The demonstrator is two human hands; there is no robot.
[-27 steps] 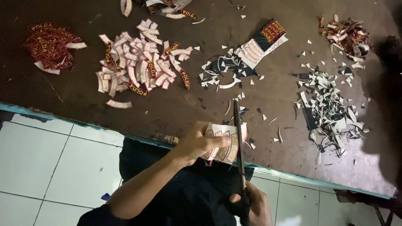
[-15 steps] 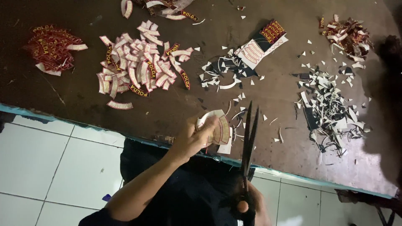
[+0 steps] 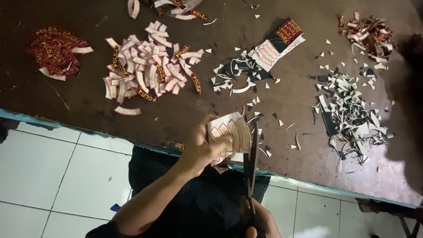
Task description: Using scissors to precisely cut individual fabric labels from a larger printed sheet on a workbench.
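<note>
A dark brown tabletop (image 3: 88,105) with a teal front edge is seen. A large pile of curved red-and-white patches (image 3: 147,70) is spread across its left-centre, with a smaller red heap (image 3: 55,53) at far left. An uncut patch sheet (image 3: 277,44) lies near the middle. Black-and-white offcuts (image 3: 348,110) are scattered at right.

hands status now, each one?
Left hand: closed on a sheet of curved patches.
Right hand: closed on the scissors, blades at the sheet's edge.
</note>
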